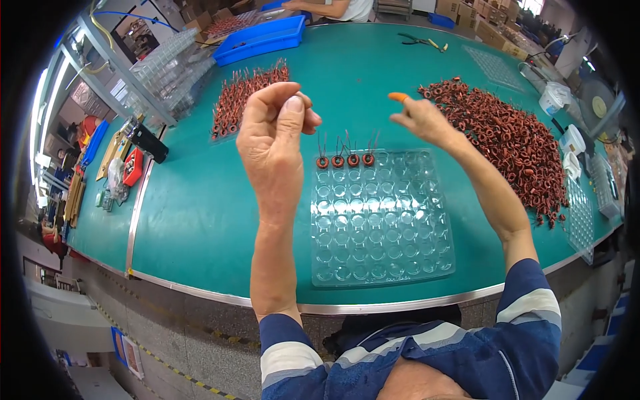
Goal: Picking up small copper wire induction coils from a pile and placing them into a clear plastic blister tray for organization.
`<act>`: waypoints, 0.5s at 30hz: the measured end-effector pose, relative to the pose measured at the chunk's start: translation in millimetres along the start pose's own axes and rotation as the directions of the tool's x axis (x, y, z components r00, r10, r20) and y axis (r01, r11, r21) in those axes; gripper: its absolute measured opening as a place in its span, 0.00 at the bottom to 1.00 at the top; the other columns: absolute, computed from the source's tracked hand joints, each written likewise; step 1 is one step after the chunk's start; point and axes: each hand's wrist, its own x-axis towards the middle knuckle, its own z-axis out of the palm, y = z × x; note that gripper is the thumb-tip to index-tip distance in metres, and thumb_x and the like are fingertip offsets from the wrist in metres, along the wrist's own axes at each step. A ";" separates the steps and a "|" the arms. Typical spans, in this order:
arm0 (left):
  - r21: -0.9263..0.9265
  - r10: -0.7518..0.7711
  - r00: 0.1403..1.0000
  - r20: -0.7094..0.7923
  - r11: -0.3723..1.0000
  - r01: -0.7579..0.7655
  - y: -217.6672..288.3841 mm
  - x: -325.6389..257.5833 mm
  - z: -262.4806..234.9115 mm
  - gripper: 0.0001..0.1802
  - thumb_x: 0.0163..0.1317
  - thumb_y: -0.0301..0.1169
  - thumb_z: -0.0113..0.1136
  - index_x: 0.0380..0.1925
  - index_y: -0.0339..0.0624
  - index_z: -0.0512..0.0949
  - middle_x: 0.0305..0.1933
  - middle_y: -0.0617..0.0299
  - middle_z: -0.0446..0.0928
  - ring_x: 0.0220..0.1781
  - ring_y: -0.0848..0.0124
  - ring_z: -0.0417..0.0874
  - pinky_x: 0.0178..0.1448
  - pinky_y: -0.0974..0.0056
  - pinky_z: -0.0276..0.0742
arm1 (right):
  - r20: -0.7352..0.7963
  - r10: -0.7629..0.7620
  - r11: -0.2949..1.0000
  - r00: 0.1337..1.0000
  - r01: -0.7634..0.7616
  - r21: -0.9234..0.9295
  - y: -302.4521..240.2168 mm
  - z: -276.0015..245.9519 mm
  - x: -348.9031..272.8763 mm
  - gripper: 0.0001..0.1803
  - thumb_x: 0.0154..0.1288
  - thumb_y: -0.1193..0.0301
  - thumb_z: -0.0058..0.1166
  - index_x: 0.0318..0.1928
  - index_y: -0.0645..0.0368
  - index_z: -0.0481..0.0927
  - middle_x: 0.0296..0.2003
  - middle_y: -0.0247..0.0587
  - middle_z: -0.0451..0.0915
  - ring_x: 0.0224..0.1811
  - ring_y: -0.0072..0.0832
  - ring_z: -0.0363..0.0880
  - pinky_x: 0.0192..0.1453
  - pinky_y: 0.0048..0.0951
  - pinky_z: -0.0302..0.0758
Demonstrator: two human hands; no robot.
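Note:
My left hand (277,130) is raised above the table, left of the clear plastic tray (383,267). Its fingers are curled with the thumb pressed against them; whatever they may hold is hidden. To the right, my right hand (425,121) hovers beyond the tray's far edge, beside the coil pile. An orange finger cot (399,97) covers one fingertip, and finger and thumb are apart with nothing visible between them. Several red-brown ring coils (353,161) with upright wire leads sit in the tray's far row, toward its left; the nearer round pockets hold none.
A large heap of loose ring coils (513,140) spreads over the right side of the green table (200,213). A filled coil tray (243,100) lies at the far left, before a blue bin (261,41). Pliers (423,42) rest at the back. Another person's arm (320,8) shows beyond.

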 end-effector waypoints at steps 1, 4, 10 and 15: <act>-0.009 0.006 1.000 0.000 1.000 -0.006 2.1 0.2 2.4 0.07 0.68 0.24 0.53 0.44 0.35 0.74 0.36 0.62 0.78 0.33 0.77 0.78 0.38 0.72 0.75 | -0.132 -0.142 0.989 0.981 0.134 -0.069 34.6 3.1 4.1 0.26 0.64 0.62 0.56 0.60 0.57 0.68 0.31 0.53 0.80 0.38 0.47 0.80 0.45 0.45 0.77; -0.029 0.005 1.000 0.025 1.000 -0.004 1.6 0.1 5.0 0.07 0.68 0.24 0.53 0.44 0.35 0.74 0.37 0.62 0.77 0.33 0.77 0.78 0.38 0.73 0.75 | -0.105 -0.211 0.910 0.972 0.157 -0.383 106.4 9.0 1.8 0.25 0.62 0.62 0.56 0.56 0.59 0.70 0.45 0.59 0.76 0.48 0.52 0.76 0.49 0.47 0.76; -0.017 0.036 0.998 0.049 0.999 -0.035 5.7 0.4 1.3 0.07 0.68 0.24 0.53 0.43 0.35 0.76 0.35 0.62 0.78 0.32 0.78 0.78 0.37 0.73 0.74 | -0.028 -0.199 0.878 0.980 0.166 -0.450 137.7 25.0 -32.3 0.19 0.62 0.59 0.55 0.45 0.61 0.77 0.36 0.53 0.80 0.43 0.49 0.78 0.47 0.48 0.75; 0.017 0.040 0.998 0.045 0.999 -0.041 9.7 -0.7 0.7 0.07 0.68 0.25 0.52 0.42 0.35 0.76 0.33 0.61 0.78 0.31 0.75 0.78 0.36 0.70 0.73 | -0.154 -0.150 0.957 0.977 0.105 -0.269 138.1 10.2 -40.4 0.19 0.59 0.58 0.57 0.41 0.61 0.81 0.32 0.53 0.81 0.42 0.48 0.80 0.47 0.48 0.75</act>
